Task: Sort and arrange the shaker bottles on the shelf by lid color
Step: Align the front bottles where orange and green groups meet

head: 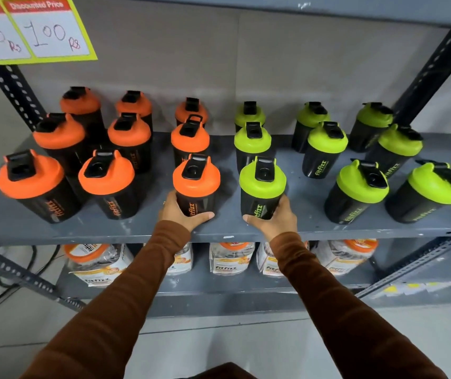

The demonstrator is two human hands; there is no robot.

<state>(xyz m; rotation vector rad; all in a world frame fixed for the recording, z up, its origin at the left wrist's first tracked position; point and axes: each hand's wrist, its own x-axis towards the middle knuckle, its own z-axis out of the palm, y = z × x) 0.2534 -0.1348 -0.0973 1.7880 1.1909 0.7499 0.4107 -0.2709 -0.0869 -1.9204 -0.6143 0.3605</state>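
At the front edge of the grey shelf (136, 231), the left hand (180, 212) grips an orange-lidded shaker bottle (196, 184) and the right hand (276, 217) grips a green-lidded shaker bottle (262, 187) at its 3 o'clock. Behind, orange-lidded bottles (106, 181) fill the 9 o'clock side and green-lidded bottles (361, 184) the 3 o'clock side.
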